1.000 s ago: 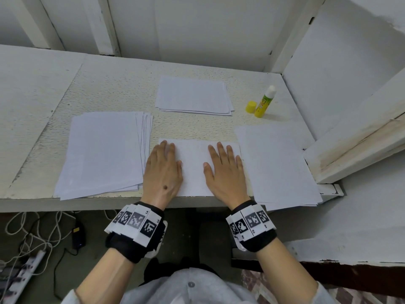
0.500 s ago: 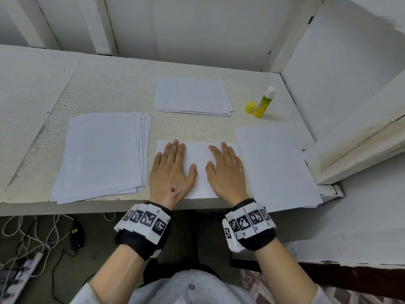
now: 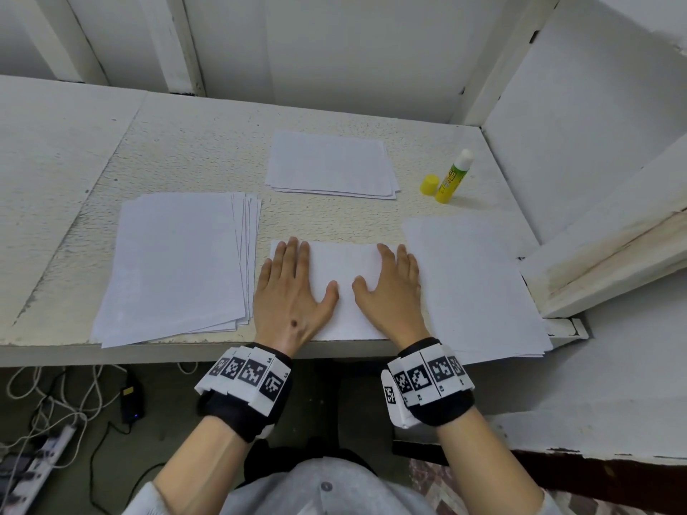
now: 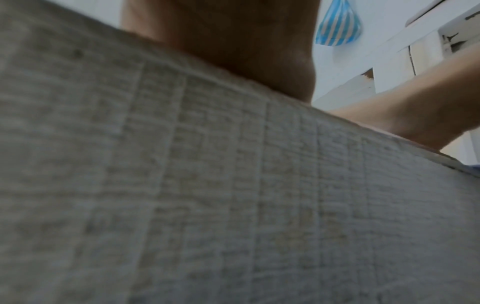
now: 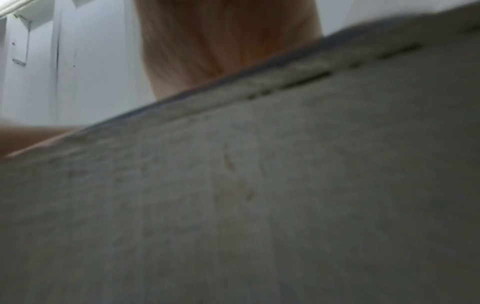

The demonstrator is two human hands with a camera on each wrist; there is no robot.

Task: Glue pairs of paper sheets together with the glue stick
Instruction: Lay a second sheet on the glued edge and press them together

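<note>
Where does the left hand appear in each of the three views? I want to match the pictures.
Head: left hand lies flat, lower centre, on the middle sheet.
Left wrist: its underside fills the top centre.
Right wrist: not clearly in it; the skin at the left edge cannot be identified.
Shared landmark: the table's front edge.

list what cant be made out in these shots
- Sheet under both hands: one layer or a glued pair, head view cannot tell.
- Left hand and right hand fingers: wrist views show only blurred table edge.
- Glue stick label: too small to read.
</note>
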